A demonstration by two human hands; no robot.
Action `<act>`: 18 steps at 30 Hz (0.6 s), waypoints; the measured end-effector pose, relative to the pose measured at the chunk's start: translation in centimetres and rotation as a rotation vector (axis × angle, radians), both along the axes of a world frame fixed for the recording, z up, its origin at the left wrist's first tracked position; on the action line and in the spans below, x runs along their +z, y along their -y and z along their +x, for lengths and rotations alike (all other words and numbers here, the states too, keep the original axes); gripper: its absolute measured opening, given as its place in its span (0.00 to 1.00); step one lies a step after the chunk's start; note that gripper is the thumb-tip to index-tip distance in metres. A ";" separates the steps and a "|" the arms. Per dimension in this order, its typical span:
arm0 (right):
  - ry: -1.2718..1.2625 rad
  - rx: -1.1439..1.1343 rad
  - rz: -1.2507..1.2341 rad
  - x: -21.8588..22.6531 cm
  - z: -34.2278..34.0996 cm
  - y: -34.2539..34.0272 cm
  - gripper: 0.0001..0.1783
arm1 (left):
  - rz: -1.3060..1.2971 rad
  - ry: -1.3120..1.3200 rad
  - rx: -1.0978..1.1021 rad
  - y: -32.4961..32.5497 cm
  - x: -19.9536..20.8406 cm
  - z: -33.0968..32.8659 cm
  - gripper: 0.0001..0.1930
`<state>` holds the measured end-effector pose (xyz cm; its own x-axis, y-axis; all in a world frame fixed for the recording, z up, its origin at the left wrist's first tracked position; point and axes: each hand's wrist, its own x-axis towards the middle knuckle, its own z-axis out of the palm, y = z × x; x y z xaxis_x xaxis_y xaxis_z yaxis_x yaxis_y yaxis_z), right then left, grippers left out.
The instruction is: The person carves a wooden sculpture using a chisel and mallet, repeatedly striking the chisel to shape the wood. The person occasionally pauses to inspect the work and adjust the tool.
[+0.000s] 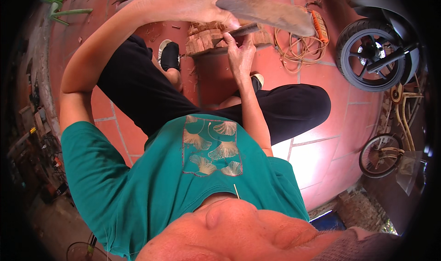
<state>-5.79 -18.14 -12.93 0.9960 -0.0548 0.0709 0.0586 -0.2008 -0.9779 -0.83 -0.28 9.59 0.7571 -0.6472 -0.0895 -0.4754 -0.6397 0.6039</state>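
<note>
My left arm curves in from the left, and my left hand [202, 3] is at the top middle. Between its thumb and stretched fingers lies a long, flat, brown-grey piece [271, 15] with a rounded far end; I cannot tell whether it is wood or worn metal. Just below it, my right hand [241, 54] pinches a short dark bar [244, 30] between thumb and fingers. This bar lies over a rough, carved wooden block [202, 42] on the floor between my feet. The flat piece hides part of the block.
Wood chips are scattered on the red tiled floor [216, 77]. An orange power strip [319, 26] with a coiled cord [294, 54] lies right of the block. A motorbike wheel [371, 54] and a bicycle wheel [381, 155] stand at the right. A green stool [57, 8] is far left.
</note>
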 end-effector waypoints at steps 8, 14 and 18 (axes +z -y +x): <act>-0.078 0.021 0.004 2.2 -0.1 -0.1 0.16 | 0.105 -0.002 -0.060 -0.9 -1.3 0.0 0.37; -0.057 -0.007 0.058 0.8 0.1 0.1 0.14 | -0.054 0.000 0.013 -0.6 -0.2 -0.1 0.37; 0.046 -0.020 0.134 -0.1 0.9 0.2 0.13 | -0.092 0.063 0.040 -1.1 -1.2 0.1 0.37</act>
<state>-4.84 -18.36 -13.03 0.9905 -0.0869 0.1067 0.1007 -0.0706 -0.9924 -0.75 0.85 8.42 0.7848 -0.6196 0.0176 -0.4894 -0.6019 0.6310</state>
